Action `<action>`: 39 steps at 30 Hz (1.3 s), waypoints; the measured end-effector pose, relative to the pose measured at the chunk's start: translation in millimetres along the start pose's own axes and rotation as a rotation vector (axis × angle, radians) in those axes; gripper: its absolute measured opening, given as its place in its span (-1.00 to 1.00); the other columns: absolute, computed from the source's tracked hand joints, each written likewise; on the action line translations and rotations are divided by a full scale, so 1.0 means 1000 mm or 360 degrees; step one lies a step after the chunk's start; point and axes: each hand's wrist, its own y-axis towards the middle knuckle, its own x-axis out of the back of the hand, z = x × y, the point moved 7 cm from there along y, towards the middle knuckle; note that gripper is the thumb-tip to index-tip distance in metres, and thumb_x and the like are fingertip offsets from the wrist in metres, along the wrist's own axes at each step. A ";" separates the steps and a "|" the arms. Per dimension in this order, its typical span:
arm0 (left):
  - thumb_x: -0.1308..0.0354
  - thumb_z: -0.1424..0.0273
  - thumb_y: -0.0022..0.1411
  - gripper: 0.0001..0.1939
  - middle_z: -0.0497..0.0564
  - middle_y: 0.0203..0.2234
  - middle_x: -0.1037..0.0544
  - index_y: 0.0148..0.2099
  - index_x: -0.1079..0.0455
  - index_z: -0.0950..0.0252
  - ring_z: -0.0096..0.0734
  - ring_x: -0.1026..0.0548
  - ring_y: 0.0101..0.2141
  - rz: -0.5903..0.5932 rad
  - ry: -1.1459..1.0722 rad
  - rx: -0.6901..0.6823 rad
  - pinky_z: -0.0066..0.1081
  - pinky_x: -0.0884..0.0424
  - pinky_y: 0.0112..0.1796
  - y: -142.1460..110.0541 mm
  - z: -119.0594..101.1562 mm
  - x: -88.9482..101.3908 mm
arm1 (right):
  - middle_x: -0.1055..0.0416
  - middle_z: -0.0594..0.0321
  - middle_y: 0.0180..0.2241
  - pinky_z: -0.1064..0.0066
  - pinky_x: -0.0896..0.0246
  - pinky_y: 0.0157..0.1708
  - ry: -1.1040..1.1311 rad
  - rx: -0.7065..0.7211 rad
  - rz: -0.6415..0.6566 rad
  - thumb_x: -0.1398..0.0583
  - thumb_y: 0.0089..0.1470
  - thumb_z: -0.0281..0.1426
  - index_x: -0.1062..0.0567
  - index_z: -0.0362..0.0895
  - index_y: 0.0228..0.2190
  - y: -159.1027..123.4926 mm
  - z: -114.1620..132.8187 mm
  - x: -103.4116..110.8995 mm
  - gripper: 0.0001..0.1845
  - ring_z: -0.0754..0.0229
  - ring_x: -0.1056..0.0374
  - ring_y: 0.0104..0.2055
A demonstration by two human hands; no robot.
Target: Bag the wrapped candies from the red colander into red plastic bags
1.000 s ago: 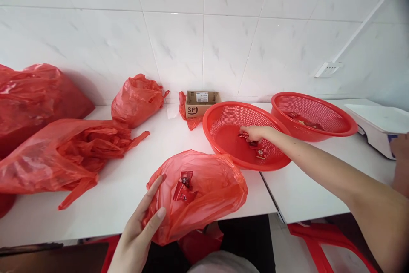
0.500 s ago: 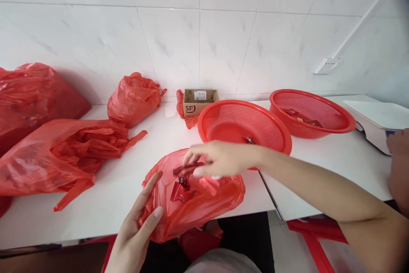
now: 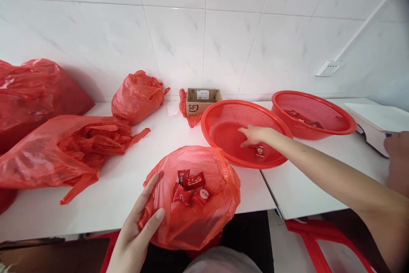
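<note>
My left hand [image 3: 139, 230] grips the near rim of an open red plastic bag [image 3: 211, 209] at the table's front edge, thumb and fingers pinched on the plastic. Several red-wrapped candies [image 3: 191, 185] lie inside the bag. My right hand [image 3: 255, 134] reaches into the nearer red mesh basket [image 3: 223, 115], fingers stretched out and holding nothing, just above a single red candy [image 3: 260, 150] on the basket's floor.
A second red basket [image 3: 319, 109] with a few candies stands to the right. Behind it, another person's hand [image 3: 396, 153] is by a white scale [image 3: 377, 117]. Red bags [image 3: 64, 149] fill the left. A small cardboard box [image 3: 201, 100] sits at the wall.
My right hand carried candies from the nearer basket to the bag, dropped them in, and went back into the basket. More candies lie in the bag. My left hand kept its grip.
</note>
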 end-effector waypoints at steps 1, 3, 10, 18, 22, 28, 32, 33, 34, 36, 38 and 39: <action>-0.25 0.16 0.16 -0.39 -0.09 0.33 -0.22 0.26 -0.30 -0.01 -0.09 0.00 0.35 0.0004 -0.0014 0.0014 -0.16 0.06 0.30 0.000 0.002 0.001 | -0.34 -0.16 0.04 0.13 -0.34 -0.25 -0.0008 -0.0027 0.0094 -0.38 -0.15 -0.16 -0.28 -0.13 0.16 0.006 -0.010 -0.011 -0.14 -0.19 -0.42 -0.11; -0.25 0.16 0.17 -0.39 -0.10 0.33 -0.21 0.27 -0.29 -0.01 -0.11 0.01 0.35 0.0001 -0.0040 0.0034 -0.17 0.09 0.30 0.001 0.007 0.003 | -0.43 -0.04 -0.11 0.23 -0.33 -0.38 -0.0011 -0.0024 0.0202 -0.41 -0.25 -0.30 -0.37 -0.14 0.04 0.013 -0.021 -0.029 -0.24 -0.06 -0.44 -0.27; -0.25 0.18 0.17 -0.34 -0.10 0.34 -0.18 0.31 -0.23 0.00 -0.03 0.03 0.35 0.0065 0.0037 -0.0009 -0.11 0.06 0.30 0.005 0.020 0.012 | -0.38 0.21 -0.38 0.40 -0.17 -0.49 0.0036 0.0067 0.0349 -0.35 -0.28 -0.50 -0.42 -0.13 -0.29 0.020 -0.022 -0.043 -0.59 0.17 -0.34 -0.41; -0.25 0.16 0.15 -0.40 -0.15 0.31 -0.25 0.25 -0.31 -0.06 -0.01 0.03 0.35 -0.0034 0.0018 0.0030 -0.09 0.08 0.31 -0.001 0.011 0.011 | -0.28 0.30 -0.58 0.31 -0.21 -0.47 0.0044 0.0052 0.0629 -0.39 -0.24 -0.18 -0.42 -0.18 -0.51 0.007 -0.018 -0.058 -0.63 0.16 -0.32 -0.51; -0.32 0.14 0.06 -0.30 -0.12 0.31 -0.25 0.26 -0.29 -0.08 0.05 -0.02 0.34 -0.0048 -0.0058 0.0063 -0.07 0.00 0.29 0.000 0.016 0.015 | -0.27 0.30 -0.62 0.31 -0.15 -0.48 0.0060 0.0118 0.0509 -0.33 -0.18 -0.26 -0.39 -0.15 -0.56 0.004 -0.009 -0.049 -0.74 0.17 -0.28 -0.54; -0.30 0.10 0.09 -0.18 -0.05 0.31 -0.23 0.35 -0.07 -0.19 0.01 -0.16 0.29 -0.0270 -0.0182 0.0197 -0.08 -0.19 0.21 -0.007 0.008 0.018 | -0.39 0.27 -0.31 0.44 -0.21 -0.41 0.0474 0.0590 0.0092 -0.17 0.04 -0.38 -0.30 -0.09 -0.36 -0.046 0.038 0.020 -0.89 0.27 -0.38 -0.38; -0.32 0.08 0.06 -0.17 0.03 0.14 -0.44 0.34 -0.11 -0.10 -0.07 -0.40 0.14 -0.0274 -0.0197 0.0246 -0.24 -0.41 0.04 -0.006 0.009 0.016 | -0.41 0.28 -0.27 0.42 -0.30 -0.31 0.1002 0.1333 -0.0379 -0.13 0.13 -0.39 -0.30 -0.07 -0.34 -0.128 0.124 0.056 -0.95 0.25 -0.38 -0.28; -0.32 0.08 0.06 -0.21 0.04 0.09 -0.47 0.31 -0.17 -0.05 -0.09 -0.45 0.08 -0.0267 -0.0204 0.0254 -0.29 -0.45 -0.02 -0.006 0.011 0.016 | -0.41 0.29 -0.26 0.42 -0.30 -0.29 0.0947 0.1463 -0.0411 -0.13 0.12 -0.44 -0.32 -0.07 -0.36 -0.144 0.146 0.051 -0.96 0.25 -0.38 -0.28; -0.33 0.08 0.05 -0.26 0.05 0.04 -0.50 0.26 -0.23 0.01 -0.10 -0.49 0.02 -0.0257 -0.0217 0.0256 -0.33 -0.48 -0.09 -0.005 0.013 0.015 | -0.40 0.29 -0.27 0.41 -0.31 -0.31 0.0837 0.1563 -0.0436 -0.13 0.10 -0.48 -0.33 -0.06 -0.38 -0.155 0.167 0.043 -0.92 0.26 -0.36 -0.31; -0.34 0.09 0.03 -0.39 0.06 -0.09 -0.55 0.11 -0.34 0.13 -0.17 -0.55 -0.13 -0.0240 -0.0244 0.0250 -0.38 -0.51 -0.23 -0.004 0.016 0.017 | -0.41 0.25 -0.25 0.36 -0.33 -0.33 0.0554 0.1584 -0.0550 -0.11 0.11 -0.55 -0.39 -0.05 -0.38 -0.162 0.195 0.025 -0.85 0.24 -0.36 -0.35; -0.37 0.12 0.01 -0.55 -0.01 -0.30 -0.57 -0.10 -0.38 0.19 -0.31 -0.55 -0.34 -0.0248 -0.0246 0.0235 -0.45 -0.48 -0.35 -0.005 0.019 0.023 | -0.45 0.18 -0.23 0.26 -0.36 -0.27 0.0235 0.1521 -0.0699 -0.15 0.09 -0.57 -0.47 -0.04 -0.34 -0.158 0.206 0.011 -0.81 0.12 -0.40 -0.29; -0.38 0.14 0.00 -0.60 -0.06 -0.40 -0.55 -0.19 -0.37 0.21 -0.40 -0.50 -0.43 -0.0258 -0.0226 0.0221 -0.50 -0.45 -0.40 -0.005 0.020 0.029 | -0.47 0.13 -0.22 0.20 -0.37 -0.21 0.0085 0.1490 -0.0765 -0.17 0.09 -0.57 -0.50 -0.04 -0.31 -0.155 0.205 0.007 -0.80 0.04 -0.42 -0.23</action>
